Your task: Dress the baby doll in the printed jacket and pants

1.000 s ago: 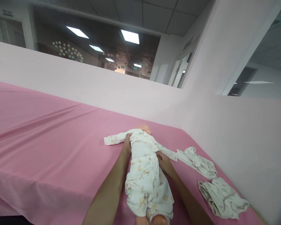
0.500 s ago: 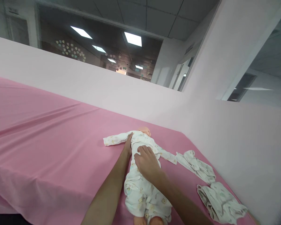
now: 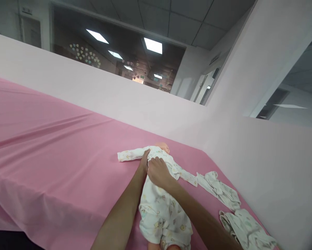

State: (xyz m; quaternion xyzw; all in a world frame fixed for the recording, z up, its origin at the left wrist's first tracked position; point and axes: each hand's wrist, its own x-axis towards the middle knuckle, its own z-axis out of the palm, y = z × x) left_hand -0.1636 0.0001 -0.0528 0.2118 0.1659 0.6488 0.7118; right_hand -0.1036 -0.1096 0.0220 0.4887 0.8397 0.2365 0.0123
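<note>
A baby doll point(image 3: 163, 147) lies on its back on a pink sheet, dressed in a white patterned long-sleeved shirt point(image 3: 167, 159) and matching pants point(image 3: 166, 211). Its sleeves stretch out to both sides, and its feet show at the bottom edge. My left hand point(image 3: 144, 161) is against the doll's left-of-picture side, below the armpit, gripping there; its fingers are partly hidden. Right beside it, my right hand point(image 3: 158, 171) is closed over the waist of the pants, knuckles up. The cloth under its fingers is hidden.
Two crumpled white patterned garments, one farther cloth point(image 3: 219, 190) and one nearer cloth point(image 3: 249, 227), lie to the right along the wall. The pink sheet point(image 3: 67, 156) is wrinkled at left and hangs over the front edge. White walls point(image 3: 231, 146) with windows border the bed.
My right hand has moved from over the doll's belly up and left to its side, next to my left hand, with its fingers curled tighter. My left hand stays at the doll's side.
</note>
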